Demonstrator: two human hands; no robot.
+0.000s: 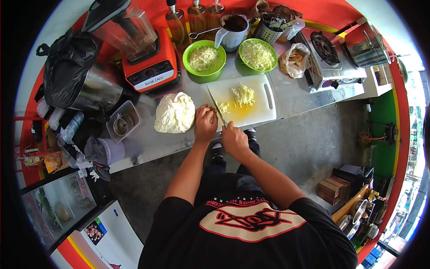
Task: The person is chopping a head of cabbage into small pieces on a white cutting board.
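My right hand (234,139) is closed round the handle of a kitchen knife (216,104), whose blade lies across the left part of a white cutting board (265,112). My left hand (206,123) rests with curled fingers at the board's left edge, left of the blade, on a piece of cabbage mostly hidden under it. Small shreds lie just right of the blade, and a larger pile of shredded cabbage (243,94) sits further right. A big pale cabbage head (175,113) stands left of my left hand. Two green bowls (204,74) (258,70) of shredded cabbage stand behind the board.
A red blender (151,72) stands back left, near a clear plastic container (135,126) with metal cups. Behind the bowls are a measuring jug (231,37) and bottles (177,27). A plastic bag of food (294,64) and a gas stove (336,72) are at the right.
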